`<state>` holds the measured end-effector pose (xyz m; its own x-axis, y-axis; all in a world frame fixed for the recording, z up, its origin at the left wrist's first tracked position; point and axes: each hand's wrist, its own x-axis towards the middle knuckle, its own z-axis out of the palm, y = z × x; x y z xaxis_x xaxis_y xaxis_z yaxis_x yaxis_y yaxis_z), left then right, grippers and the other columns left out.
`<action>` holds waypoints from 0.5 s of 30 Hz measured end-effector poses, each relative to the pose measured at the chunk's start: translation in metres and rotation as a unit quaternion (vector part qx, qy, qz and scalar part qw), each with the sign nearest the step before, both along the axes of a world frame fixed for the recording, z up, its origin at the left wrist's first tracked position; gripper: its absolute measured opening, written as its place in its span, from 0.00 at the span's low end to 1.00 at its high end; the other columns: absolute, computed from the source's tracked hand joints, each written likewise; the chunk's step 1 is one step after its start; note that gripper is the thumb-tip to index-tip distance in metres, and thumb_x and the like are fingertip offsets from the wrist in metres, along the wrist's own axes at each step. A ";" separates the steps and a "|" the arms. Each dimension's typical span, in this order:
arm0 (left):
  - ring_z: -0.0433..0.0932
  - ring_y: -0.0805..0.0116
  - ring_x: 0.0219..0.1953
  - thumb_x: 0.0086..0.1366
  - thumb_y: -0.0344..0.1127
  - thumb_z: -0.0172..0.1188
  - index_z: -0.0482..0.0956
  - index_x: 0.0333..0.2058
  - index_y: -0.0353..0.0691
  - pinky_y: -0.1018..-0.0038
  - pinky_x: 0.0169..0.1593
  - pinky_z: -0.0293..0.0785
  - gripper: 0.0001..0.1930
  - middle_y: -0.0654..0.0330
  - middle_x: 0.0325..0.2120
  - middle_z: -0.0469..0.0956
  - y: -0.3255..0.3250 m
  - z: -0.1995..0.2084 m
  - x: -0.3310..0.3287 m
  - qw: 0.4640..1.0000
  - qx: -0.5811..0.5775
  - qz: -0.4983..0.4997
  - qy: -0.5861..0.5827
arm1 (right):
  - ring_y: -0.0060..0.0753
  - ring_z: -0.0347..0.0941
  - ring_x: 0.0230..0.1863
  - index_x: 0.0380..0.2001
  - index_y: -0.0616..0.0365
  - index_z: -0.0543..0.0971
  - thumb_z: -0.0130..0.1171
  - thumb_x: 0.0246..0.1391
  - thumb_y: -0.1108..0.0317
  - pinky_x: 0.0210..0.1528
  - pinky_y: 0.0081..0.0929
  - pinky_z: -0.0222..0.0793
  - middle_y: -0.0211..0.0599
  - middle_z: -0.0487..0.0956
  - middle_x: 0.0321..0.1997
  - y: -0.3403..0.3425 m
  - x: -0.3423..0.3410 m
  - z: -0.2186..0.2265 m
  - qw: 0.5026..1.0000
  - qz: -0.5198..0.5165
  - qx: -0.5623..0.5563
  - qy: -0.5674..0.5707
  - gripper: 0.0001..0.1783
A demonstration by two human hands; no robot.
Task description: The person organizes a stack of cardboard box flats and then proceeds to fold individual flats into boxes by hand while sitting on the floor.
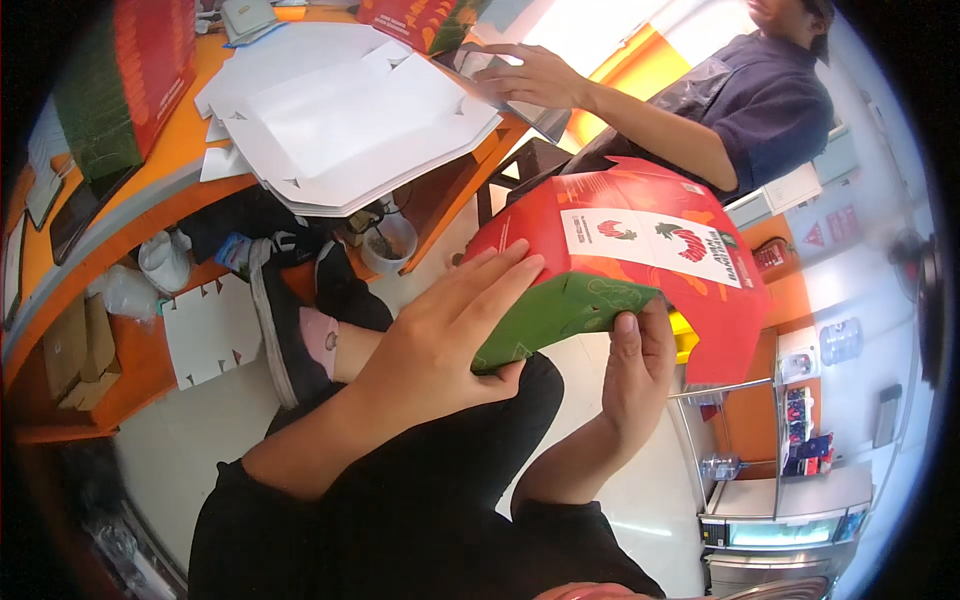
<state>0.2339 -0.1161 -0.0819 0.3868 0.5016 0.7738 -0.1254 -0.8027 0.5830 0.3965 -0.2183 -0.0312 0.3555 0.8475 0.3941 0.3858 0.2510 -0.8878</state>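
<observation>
A partly folded red and green cardboard box is held above my lap, with printed pictures on a white panel across its red face. My left hand lies over its near left edge, fingers stretched on the red face and thumb under the green side. At the green side's right end, my right hand pinches the cardboard edge between thumb and fingers. A red flap hangs down beyond that hand. The inside of the box is mostly hidden.
White die-cut cardboard sheets are stacked on the orange table, overhanging its edge. More red-green cardboard stands at the left. Across from me sits a person, one hand near the stack. A cup and bags fill the shelf below.
</observation>
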 end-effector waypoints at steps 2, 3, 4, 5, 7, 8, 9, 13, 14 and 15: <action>0.69 0.53 0.52 0.37 0.30 0.68 0.61 0.55 0.36 0.65 0.53 0.67 0.42 0.50 0.52 0.67 -0.001 0.001 0.000 1.000 0.006 0.009 0.012 | 0.36 0.70 0.49 0.54 0.67 0.60 0.49 0.57 0.69 0.51 0.31 0.66 0.45 0.70 0.49 0.003 -0.004 -0.007 1.000 0.016 0.010 0.020 0.23; 0.69 0.53 0.51 0.37 0.30 0.68 0.60 0.56 0.35 0.65 0.53 0.67 0.43 0.50 0.52 0.67 -0.001 0.000 0.000 1.000 -0.010 0.004 0.013 | 0.38 0.71 0.47 0.54 0.67 0.59 0.48 0.57 0.70 0.47 0.32 0.70 0.46 0.70 0.50 0.006 -0.009 -0.012 0.996 0.054 0.023 0.061 0.23; 0.70 0.53 0.51 0.37 0.30 0.68 0.59 0.56 0.35 0.65 0.53 0.67 0.44 0.49 0.52 0.67 0.000 -0.001 -0.001 1.000 -0.026 0.000 0.013 | 0.40 0.73 0.45 0.54 0.67 0.59 0.47 0.58 0.71 0.42 0.34 0.74 0.47 0.70 0.50 0.010 -0.015 -0.017 0.990 0.092 0.035 0.103 0.22; 0.70 0.53 0.51 0.37 0.30 0.68 0.59 0.56 0.35 0.65 0.53 0.67 0.44 0.49 0.52 0.67 0.001 -0.002 -0.001 1.000 -0.027 0.002 0.016 | 0.42 0.74 0.43 0.55 0.66 0.57 0.47 0.57 0.71 0.35 0.35 0.78 0.49 0.70 0.49 0.014 -0.020 -0.024 0.984 0.102 0.066 0.132 0.23; 0.70 0.53 0.51 0.38 0.33 0.70 0.58 0.57 0.35 0.65 0.52 0.67 0.45 0.49 0.52 0.66 0.001 -0.001 -0.002 1.000 -0.004 0.007 0.001 | 0.42 0.74 0.43 0.55 0.66 0.56 0.47 0.57 0.72 0.36 0.35 0.78 0.49 0.70 0.49 0.014 -0.026 -0.026 0.980 0.096 0.081 0.156 0.24; 0.70 0.53 0.51 0.38 0.33 0.70 0.58 0.57 0.35 0.65 0.52 0.67 0.45 0.49 0.52 0.66 0.003 -0.001 -0.002 1.000 -0.005 0.007 0.000 | 0.42 0.74 0.43 0.56 0.65 0.55 0.46 0.57 0.72 0.37 0.35 0.78 0.49 0.70 0.49 0.013 -0.027 -0.026 0.974 0.091 0.095 0.183 0.24; 0.70 0.53 0.51 0.40 0.35 0.70 0.58 0.57 0.34 0.66 0.52 0.67 0.44 0.48 0.53 0.66 0.004 -0.001 -0.002 1.000 0.007 -0.004 -0.012 | 0.42 0.74 0.43 0.56 0.65 0.55 0.46 0.57 0.72 0.37 0.35 0.78 0.49 0.70 0.49 0.012 -0.026 -0.027 0.975 0.090 0.094 0.182 0.24; 0.71 0.52 0.50 0.46 0.37 0.67 0.58 0.57 0.32 0.66 0.52 0.68 0.40 0.47 0.53 0.66 0.008 -0.006 0.001 0.999 0.026 -0.015 -0.019 | 0.42 0.74 0.44 0.56 0.66 0.56 0.46 0.57 0.72 0.37 0.36 0.78 0.50 0.69 0.50 0.013 -0.026 -0.030 0.975 0.095 0.108 0.169 0.24; 0.71 0.52 0.50 0.46 0.37 0.67 0.58 0.57 0.32 0.66 0.52 0.68 0.40 0.47 0.53 0.66 0.009 -0.008 0.000 0.999 0.025 -0.014 -0.018 | 0.41 0.74 0.44 0.56 0.66 0.56 0.46 0.57 0.72 0.37 0.35 0.78 0.50 0.69 0.50 0.014 -0.028 -0.030 0.978 0.083 0.111 0.155 0.24; 0.71 0.52 0.50 0.48 0.36 0.66 0.58 0.56 0.32 0.66 0.52 0.67 0.38 0.47 0.53 0.66 0.010 -0.010 0.000 1.000 0.016 -0.014 -0.011 | 0.41 0.74 0.44 0.56 0.66 0.56 0.46 0.57 0.72 0.37 0.35 0.78 0.50 0.69 0.50 0.013 -0.029 -0.029 0.978 0.083 0.110 0.155 0.24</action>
<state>0.2340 -0.1066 -0.0920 0.3827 0.4657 0.7979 -0.1615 -0.8167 0.5541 0.3672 -0.2049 -0.0605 0.3524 0.8102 0.4684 0.0446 0.4854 -0.8731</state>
